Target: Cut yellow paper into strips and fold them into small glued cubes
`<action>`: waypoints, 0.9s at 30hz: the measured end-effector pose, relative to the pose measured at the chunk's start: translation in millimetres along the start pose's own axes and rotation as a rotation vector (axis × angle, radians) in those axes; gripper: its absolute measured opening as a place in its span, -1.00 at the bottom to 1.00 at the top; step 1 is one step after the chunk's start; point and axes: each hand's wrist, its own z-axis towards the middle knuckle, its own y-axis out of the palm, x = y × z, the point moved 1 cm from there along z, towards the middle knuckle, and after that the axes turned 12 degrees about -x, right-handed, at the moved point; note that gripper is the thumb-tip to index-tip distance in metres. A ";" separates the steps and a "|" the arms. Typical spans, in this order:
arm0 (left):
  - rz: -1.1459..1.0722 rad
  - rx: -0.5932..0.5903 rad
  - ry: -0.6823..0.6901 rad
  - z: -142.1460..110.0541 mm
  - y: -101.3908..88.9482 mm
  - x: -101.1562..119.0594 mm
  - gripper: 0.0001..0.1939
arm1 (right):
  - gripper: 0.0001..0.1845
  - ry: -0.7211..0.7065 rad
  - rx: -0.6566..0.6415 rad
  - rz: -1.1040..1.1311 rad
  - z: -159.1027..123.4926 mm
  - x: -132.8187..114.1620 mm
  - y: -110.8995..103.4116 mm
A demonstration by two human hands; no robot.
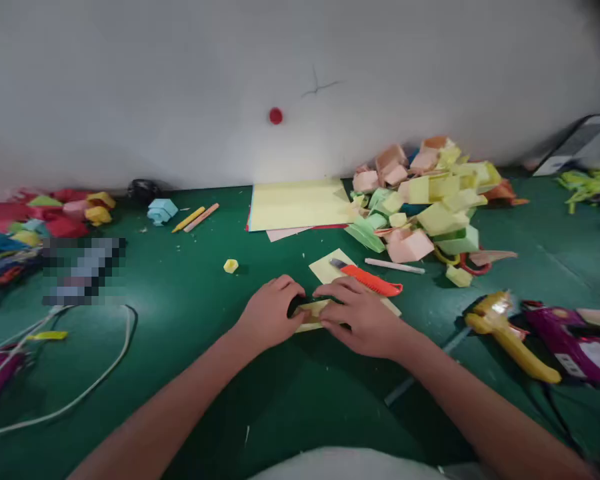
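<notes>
Between the fingers of both hands, low over the green table, is a small piece of pale yellow paper [314,309] that looks folded or curled. My left hand [270,312] grips its left end with the fingers bent. My right hand [364,319] pinches the right end; the fingers partly hide the paper. Just beyond the right hand, an orange utility knife [374,281] lies across a flat yellow paper sheet [327,268]. A pale pink rolled paper stick [395,266] rests behind the knife. Left of my hands stands a tiny yellow paper cup shape [231,266].
Stacked coloured paper [300,205] lies against the wall, beside a heap of folded paper pieces [440,200]. A yellow glue gun [515,339] and a purple tool [575,343] sit at right. At left are a blurred-out phone [87,270] and a white cable [115,367].
</notes>
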 end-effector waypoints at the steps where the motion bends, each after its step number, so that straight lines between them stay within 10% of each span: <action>1: 0.002 -0.005 0.005 0.2 0.9 -0.1 -0.83 | -0.83 -0.018 -0.012 0.012 -0.5 -0.4 -0.4; 20: -0.030 0.013 0.072 -0.9 14.6 13.6 -0.80 | -0.97 0.193 -0.040 0.153 2.3 6.8 10.2; 27: -0.046 0.059 0.051 -1.7 16.2 16.6 -0.75 | -0.73 0.251 -0.017 0.177 1.3 6.4 12.2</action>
